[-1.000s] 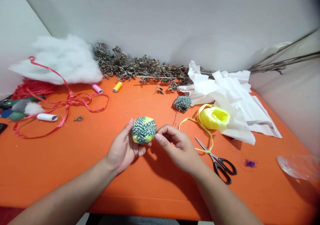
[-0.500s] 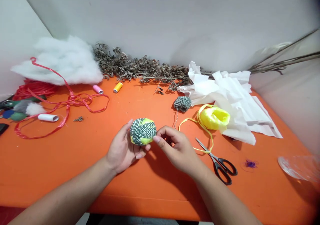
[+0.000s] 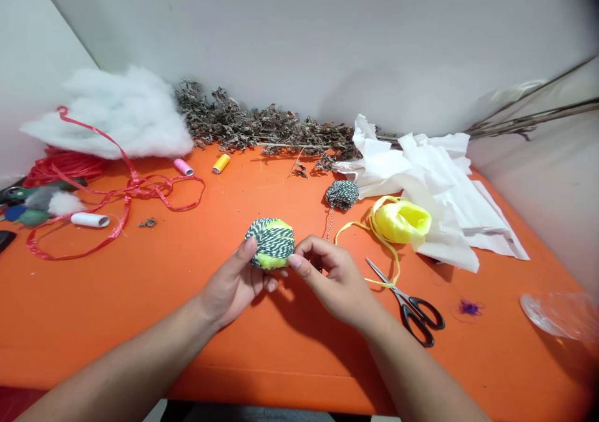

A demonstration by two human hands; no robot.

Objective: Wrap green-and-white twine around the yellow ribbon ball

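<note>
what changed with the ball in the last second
The left hand has turned the twine-wrapped yellow ball, its thumb now lying on the ball's front. The right hand stays beside it. The small twine ball and scissors have not moved.

Twine-wrapped ball [image 3: 270,242] rolled in left hand [image 3: 229,281]; more yellow core [image 3: 281,230] showing, thumb [image 3: 244,253] now across ball's left side.

Bright, even light — a soft shadow under the right hand [image 3: 339,281], frame edges bowed and dim.
</note>
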